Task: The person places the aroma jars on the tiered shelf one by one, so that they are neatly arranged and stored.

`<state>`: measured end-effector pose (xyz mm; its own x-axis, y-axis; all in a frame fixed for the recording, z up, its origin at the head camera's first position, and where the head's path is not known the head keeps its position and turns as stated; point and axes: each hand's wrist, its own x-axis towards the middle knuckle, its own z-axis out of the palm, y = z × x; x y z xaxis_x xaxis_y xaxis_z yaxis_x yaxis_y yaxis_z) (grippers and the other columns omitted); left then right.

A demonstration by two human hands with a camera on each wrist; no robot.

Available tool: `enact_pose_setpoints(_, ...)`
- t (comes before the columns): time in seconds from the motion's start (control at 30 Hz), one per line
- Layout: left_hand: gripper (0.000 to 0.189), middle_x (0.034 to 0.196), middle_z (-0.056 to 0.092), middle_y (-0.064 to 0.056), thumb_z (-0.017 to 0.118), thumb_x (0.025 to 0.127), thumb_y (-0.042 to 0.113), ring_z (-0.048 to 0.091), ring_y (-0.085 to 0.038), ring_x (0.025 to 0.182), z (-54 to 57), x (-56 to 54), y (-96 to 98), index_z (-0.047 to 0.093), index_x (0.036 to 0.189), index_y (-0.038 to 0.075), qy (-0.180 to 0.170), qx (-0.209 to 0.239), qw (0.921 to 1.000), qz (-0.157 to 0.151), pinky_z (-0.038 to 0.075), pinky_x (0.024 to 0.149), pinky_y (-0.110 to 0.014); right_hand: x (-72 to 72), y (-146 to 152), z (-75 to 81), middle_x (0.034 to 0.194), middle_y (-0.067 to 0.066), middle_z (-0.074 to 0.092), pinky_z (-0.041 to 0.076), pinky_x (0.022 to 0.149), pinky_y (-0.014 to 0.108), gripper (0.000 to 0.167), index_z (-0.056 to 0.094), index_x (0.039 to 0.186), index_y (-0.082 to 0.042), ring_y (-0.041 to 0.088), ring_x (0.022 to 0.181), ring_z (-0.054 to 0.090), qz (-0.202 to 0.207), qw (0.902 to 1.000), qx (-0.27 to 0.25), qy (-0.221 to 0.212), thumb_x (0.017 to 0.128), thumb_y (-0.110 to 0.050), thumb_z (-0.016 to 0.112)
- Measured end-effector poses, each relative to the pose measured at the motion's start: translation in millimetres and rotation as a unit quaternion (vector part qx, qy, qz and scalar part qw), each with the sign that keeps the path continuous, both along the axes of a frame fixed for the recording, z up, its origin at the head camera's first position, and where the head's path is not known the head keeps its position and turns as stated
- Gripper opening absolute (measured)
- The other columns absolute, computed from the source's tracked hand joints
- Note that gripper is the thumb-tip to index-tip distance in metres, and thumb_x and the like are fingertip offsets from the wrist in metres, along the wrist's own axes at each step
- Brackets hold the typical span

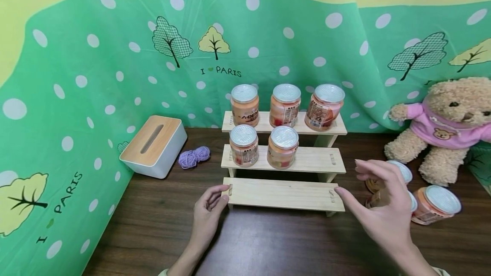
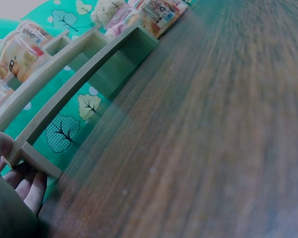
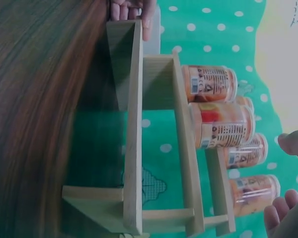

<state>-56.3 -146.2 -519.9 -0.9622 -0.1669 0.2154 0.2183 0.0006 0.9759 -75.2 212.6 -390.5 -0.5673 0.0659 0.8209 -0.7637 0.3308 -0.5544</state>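
Observation:
A three-step wooden display rack (image 1: 284,194) stands on the dark table. My left hand (image 1: 209,212) grips the left end of its lowest step, thumb on top; in the left wrist view the fingers (image 2: 36,191) bend around the side leg. My right hand (image 1: 383,208) is raised off the rack's right end, thumb and fingers spread apart, holding nothing. Three fruit jars with silver lids, one being a jar (image 1: 285,105) in the middle, line the top step. Two more, a jar (image 1: 244,146) and a jar (image 1: 282,147), sit on the left and centre of the middle step.
Three more jars stand on the table at right, the nearest a jar (image 1: 435,205); my right hand partly hides the others. Behind them sits a teddy bear (image 1: 441,131) in pink. Purple yarn (image 1: 194,157) and a tissue box (image 1: 153,146) lie left. A green curtain (image 1: 268,54) hangs behind.

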Motion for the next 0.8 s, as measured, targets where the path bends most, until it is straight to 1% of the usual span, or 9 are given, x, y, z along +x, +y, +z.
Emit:
enact_pose_setpoints(0.07, 0.024, 0.129, 0.079, -0.016, 0.074, 0.104, 0.004, 0.073, -0.008, 0.122, 5.4, 1.4, 1.7, 0.075, 0.127, -0.004, -0.018, 0.003, 0.9998, 0.005, 0.057, 0.106, -0.019, 2.0, 3.0, -0.4, 0.124, 0.006, 0.070, 0.052, 0.097, 0.015, 0.074, 0.068, 0.128, 0.019, 0.009, 0.105, 0.064, -0.005, 1.0000, 0.000, -0.004, 0.090, -0.039, 0.095)
enact_pose_setpoints(0.17, 0.026, 0.131, 0.078, -0.019, 0.074, 0.103, 0.001, 0.072, -0.008, 0.123, 13.5, 3.0, 4.2, 0.074, 0.128, -0.006, -0.053, 0.006, 0.9985, 0.010, 0.056, 0.107, -0.020, 4.9, 7.5, -1.3, 0.125, 0.003, 0.070, 0.052, 0.097, 0.015, 0.075, 0.069, 0.129, 0.018, 0.009, 0.106, 0.064, -0.010, 0.9998, -0.002, -0.016, 0.089, -0.039, 0.096)
enact_pose_setpoints(0.3, 0.026, 0.133, 0.076, -0.023, 0.073, 0.103, -0.002, 0.072, -0.009, 0.124, 17.1, 2.8, 5.7, 0.073, 0.128, -0.008, -0.074, 0.008, 0.9972, 0.013, 0.055, 0.108, -0.020, 8.2, 14.0, -1.3, 0.125, 0.003, 0.069, 0.052, 0.098, 0.015, 0.075, 0.067, 0.130, 0.019, 0.011, 0.108, 0.063, -0.008, 0.9995, -0.008, -0.028, 0.089, -0.036, 0.096)
enact_pose_setpoints(0.37, 0.026, 0.133, 0.076, -0.024, 0.072, 0.103, -0.003, 0.072, -0.008, 0.123, 17.2, 2.5, 6.0, 0.072, 0.129, -0.008, -0.076, 0.011, 0.9970, 0.012, 0.055, 0.108, -0.020, 10.6, 17.7, -1.3, 0.125, 0.003, 0.068, 0.052, 0.098, 0.015, 0.076, 0.066, 0.132, 0.020, 0.010, 0.108, 0.064, -0.007, 0.9993, -0.013, -0.034, 0.089, -0.035, 0.097)
enact_pose_setpoints(0.47, 0.026, 0.133, 0.075, -0.024, 0.072, 0.103, -0.004, 0.072, -0.008, 0.123, 16.9, 2.2, 6.0, 0.072, 0.128, -0.008, -0.077, 0.016, 0.9969, 0.011, 0.056, 0.108, -0.020, 13.9, 23.2, -1.5, 0.125, 0.007, 0.068, 0.053, 0.099, 0.015, 0.074, 0.065, 0.133, 0.021, 0.012, 0.110, 0.065, 0.002, 0.9988, -0.030, -0.040, 0.088, -0.028, 0.097)
enact_pose_setpoints(0.6, 0.026, 0.133, 0.075, -0.024, 0.072, 0.102, -0.004, 0.072, -0.008, 0.122, 17.2, 2.2, 5.9, 0.073, 0.128, -0.008, -0.077, 0.018, 0.9968, 0.014, 0.056, 0.107, -0.020, 16.7, 30.3, -3.0, 0.127, 0.010, 0.068, 0.054, 0.099, 0.015, 0.075, 0.064, 0.134, 0.021, 0.013, 0.112, 0.066, 0.001, 0.9983, -0.042, -0.041, 0.087, -0.025, 0.098)
enact_pose_setpoints(0.7, 0.026, 0.133, 0.075, -0.025, 0.072, 0.102, -0.004, 0.072, -0.008, 0.122, 17.1, 2.2, 5.6, 0.073, 0.128, -0.008, -0.076, 0.016, 0.9969, 0.015, 0.056, 0.107, -0.020, 18.5, 37.4, -6.8, 0.127, 0.008, 0.067, 0.054, 0.098, 0.014, 0.077, 0.064, 0.134, 0.021, 0.012, 0.112, 0.066, -0.015, 0.9980, -0.040, -0.045, 0.086, -0.029, 0.098)
enact_pose_setpoints(0.77, 0.026, 0.133, 0.075, -0.025, 0.072, 0.102, -0.004, 0.072, -0.008, 0.122, 16.3, 2.0, 5.3, 0.073, 0.128, -0.009, -0.074, 0.015, 0.9970, 0.015, 0.056, 0.107, -0.020, 19.8, 43.7, -10.4, 0.126, 0.005, 0.066, 0.054, 0.097, 0.013, 0.078, 0.066, 0.134, 0.019, 0.010, 0.112, 0.066, -0.034, 0.9975, -0.034, -0.052, 0.086, -0.034, 0.098)
enact_pose_setpoints(0.8, 0.026, 0.133, 0.075, -0.025, 0.072, 0.102, -0.004, 0.072, -0.007, 0.122, 16.2, 1.9, 5.3, 0.073, 0.128, -0.009, -0.074, 0.014, 0.9971, 0.014, 0.056, 0.107, -0.020, 20.3, 46.7, -12.4, 0.126, 0.005, 0.066, 0.054, 0.098, 0.013, 0.078, 0.066, 0.134, 0.019, 0.010, 0.112, 0.067, -0.039, 0.9972, -0.036, -0.053, 0.086, -0.033, 0.098)
